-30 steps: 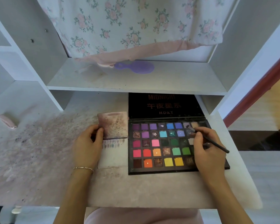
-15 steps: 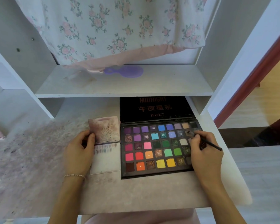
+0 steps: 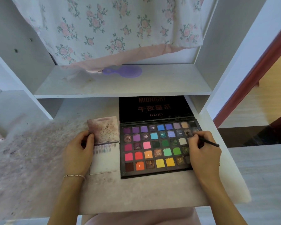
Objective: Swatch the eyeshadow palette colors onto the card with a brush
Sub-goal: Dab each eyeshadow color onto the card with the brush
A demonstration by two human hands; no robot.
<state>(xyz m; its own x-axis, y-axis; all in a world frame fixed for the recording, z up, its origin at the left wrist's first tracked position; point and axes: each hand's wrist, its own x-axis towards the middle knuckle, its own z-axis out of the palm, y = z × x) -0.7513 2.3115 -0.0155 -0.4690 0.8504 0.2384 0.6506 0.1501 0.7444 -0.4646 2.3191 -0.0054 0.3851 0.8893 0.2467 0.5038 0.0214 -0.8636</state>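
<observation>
Pastel swatches are filling only one row on the card (image 3: 105,159); left hand (image 3: 79,153) is gripping it, right hand (image 3: 203,151) is pinching the brush (image 3: 206,141), loading from the palette (image 3: 154,153) at right.

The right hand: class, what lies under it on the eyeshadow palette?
Under the right hand lies the right end of the eyeshadow palette. The hand grips a brush whose tip sits in a pan in the second row. Pans beneath the hand are covered, so their colours cannot be told.

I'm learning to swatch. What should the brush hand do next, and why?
Probably lift the brush and carry it left to the card. Its tip sits in a pan near the palette's right edge, and bare card remains below the swatch row, steadied by the left hand.
</observation>
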